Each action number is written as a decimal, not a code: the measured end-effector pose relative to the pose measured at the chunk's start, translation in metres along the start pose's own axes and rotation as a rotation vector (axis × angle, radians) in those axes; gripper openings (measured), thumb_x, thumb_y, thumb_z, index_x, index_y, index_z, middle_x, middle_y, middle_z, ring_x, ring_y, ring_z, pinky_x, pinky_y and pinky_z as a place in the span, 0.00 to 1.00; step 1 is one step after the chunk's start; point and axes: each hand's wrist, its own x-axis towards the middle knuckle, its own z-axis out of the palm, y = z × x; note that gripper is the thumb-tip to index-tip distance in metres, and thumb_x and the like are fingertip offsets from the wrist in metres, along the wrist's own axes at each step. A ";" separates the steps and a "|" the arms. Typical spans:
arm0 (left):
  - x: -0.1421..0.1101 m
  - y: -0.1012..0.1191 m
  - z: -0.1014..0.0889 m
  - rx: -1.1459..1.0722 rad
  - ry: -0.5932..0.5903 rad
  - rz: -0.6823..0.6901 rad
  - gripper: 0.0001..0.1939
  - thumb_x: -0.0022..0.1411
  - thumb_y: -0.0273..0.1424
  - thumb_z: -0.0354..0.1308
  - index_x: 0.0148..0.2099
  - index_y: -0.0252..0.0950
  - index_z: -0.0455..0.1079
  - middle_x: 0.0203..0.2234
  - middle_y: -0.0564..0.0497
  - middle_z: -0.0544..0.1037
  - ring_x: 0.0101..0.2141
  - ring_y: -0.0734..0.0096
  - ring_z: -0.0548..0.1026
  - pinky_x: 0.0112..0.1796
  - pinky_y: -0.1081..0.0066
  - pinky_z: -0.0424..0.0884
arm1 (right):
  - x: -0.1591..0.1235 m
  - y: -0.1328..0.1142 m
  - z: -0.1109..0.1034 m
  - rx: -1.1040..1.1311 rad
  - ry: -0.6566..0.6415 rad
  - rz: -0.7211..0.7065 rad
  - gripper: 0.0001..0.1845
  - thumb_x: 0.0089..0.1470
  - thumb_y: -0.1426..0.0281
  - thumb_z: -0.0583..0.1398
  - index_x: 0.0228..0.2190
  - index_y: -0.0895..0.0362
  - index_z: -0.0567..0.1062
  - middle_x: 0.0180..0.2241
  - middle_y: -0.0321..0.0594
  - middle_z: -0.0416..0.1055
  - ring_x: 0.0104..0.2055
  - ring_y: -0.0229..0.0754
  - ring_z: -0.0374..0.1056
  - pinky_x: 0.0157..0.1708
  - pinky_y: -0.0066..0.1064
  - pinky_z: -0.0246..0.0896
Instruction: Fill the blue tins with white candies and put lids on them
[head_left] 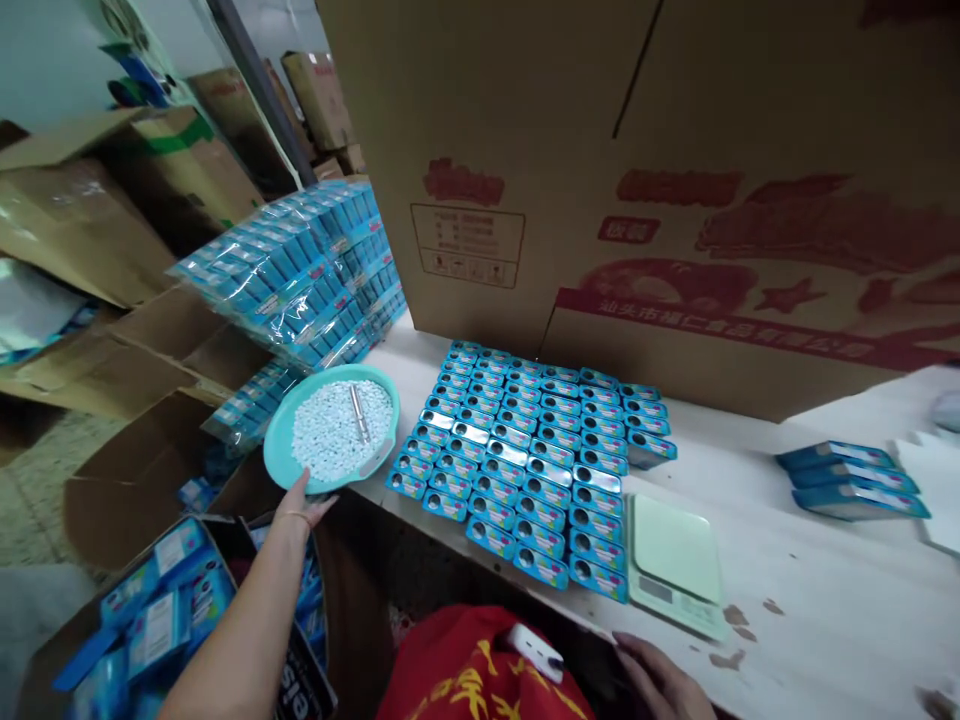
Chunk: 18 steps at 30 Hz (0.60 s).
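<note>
A shallow turquoise basin (280,450) of small pale pellets (324,432) bearing a silvery cylinder (360,414) lies at the white table's (772,550) edge, its near rim held by the loosely curled left hand (306,508), well left of the right hand (664,682), whose openness and hold cannot be told.

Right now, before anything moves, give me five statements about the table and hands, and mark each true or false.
1. The left hand is at the near rim of the turquoise basin. True.
2. The right hand is inside that basin. False: it is by the near edge of the table.
3. A shiny metal cylinder lies on the white pellets. True.
4. The large carton stands nearer the person than the rows of blue boxes. False: it stands behind them.
5. The pale scale is right of those rows. True.
</note>
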 end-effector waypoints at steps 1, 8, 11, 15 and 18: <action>0.011 -0.001 -0.002 -0.033 -0.007 -0.020 0.19 0.53 0.26 0.53 0.49 0.38 0.59 0.41 0.45 0.71 0.44 0.59 0.69 0.41 0.51 0.66 | 0.003 -0.012 0.006 0.004 -0.005 0.003 0.18 0.47 0.57 0.54 0.34 0.53 0.76 0.37 0.39 0.73 0.40 0.42 0.69 0.42 0.26 0.64; 0.049 -0.008 -0.020 -0.198 -0.060 -0.024 0.30 0.44 0.09 0.46 0.48 0.38 0.64 0.37 0.48 0.74 0.39 0.64 0.73 0.42 0.57 0.68 | 0.034 -0.105 0.036 -0.042 -0.112 -0.044 0.17 0.50 0.58 0.52 0.35 0.52 0.75 0.38 0.40 0.73 0.40 0.42 0.68 0.42 0.29 0.63; 0.032 -0.012 -0.043 -0.188 -0.022 -0.012 0.31 0.44 0.10 0.47 0.49 0.39 0.64 0.37 0.49 0.75 0.39 0.64 0.73 0.43 0.56 0.67 | 0.053 -0.154 0.057 -0.023 -0.245 -0.156 0.16 0.52 0.61 0.51 0.37 0.52 0.74 0.39 0.41 0.72 0.41 0.42 0.67 0.43 0.31 0.62; -0.020 -0.019 -0.096 -0.123 0.017 -0.012 0.30 0.45 0.12 0.48 0.50 0.40 0.63 0.38 0.49 0.75 0.41 0.62 0.72 0.45 0.56 0.66 | 0.075 -0.220 0.103 0.132 -0.420 -0.277 0.16 0.52 0.61 0.52 0.39 0.53 0.73 0.38 0.42 0.71 0.41 0.43 0.66 0.44 0.34 0.58; -0.069 -0.020 -0.141 0.023 0.011 0.043 0.29 0.46 0.17 0.53 0.51 0.43 0.63 0.39 0.52 0.75 0.44 0.61 0.70 0.46 0.57 0.65 | 0.086 -0.260 0.145 0.465 -0.587 -0.118 0.34 0.39 0.59 0.62 0.49 0.55 0.65 0.43 0.44 0.68 0.41 0.44 0.66 0.42 0.35 0.61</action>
